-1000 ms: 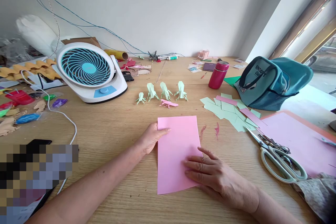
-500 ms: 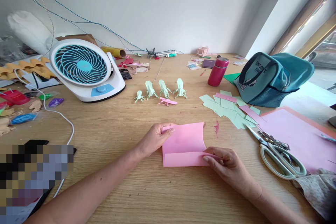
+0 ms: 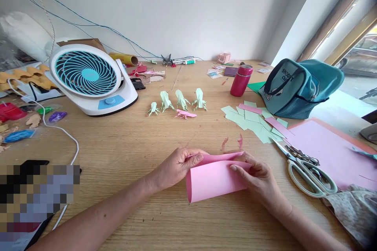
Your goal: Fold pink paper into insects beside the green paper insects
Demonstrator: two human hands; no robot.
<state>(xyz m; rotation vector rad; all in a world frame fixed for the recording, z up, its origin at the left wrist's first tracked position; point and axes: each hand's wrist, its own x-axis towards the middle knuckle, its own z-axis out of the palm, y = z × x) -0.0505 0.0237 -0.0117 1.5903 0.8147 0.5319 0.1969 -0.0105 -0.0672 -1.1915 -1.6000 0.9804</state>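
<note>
A sheet of pink paper (image 3: 216, 182) is bent over on itself in a loose curve, with its open edges at the top. My left hand (image 3: 184, 166) pinches the back layer at its upper left, thumb in front. At the upper right, my right hand (image 3: 255, 174) grips the front flap between thumb and fingers; some fingertips are hidden by the paper. Beyond the sheet stand several pale green folded paper insects (image 3: 182, 100), with one pink paper insect (image 3: 185, 114) in front of them.
Scissors (image 3: 309, 176) and keys (image 3: 300, 153) lie at right beside pink sheets (image 3: 330, 149). Green paper scraps (image 3: 250, 120) lie before a teal bag (image 3: 297, 90) and a red flask (image 3: 241, 81). At left stand a fan (image 3: 91, 76) and its white cord (image 3: 66, 127).
My right hand has raised the lower flap and brought it up near the top edge, so the sheet now curves over. My left hand has shifted slightly down and right. The view has shifted slightly.
</note>
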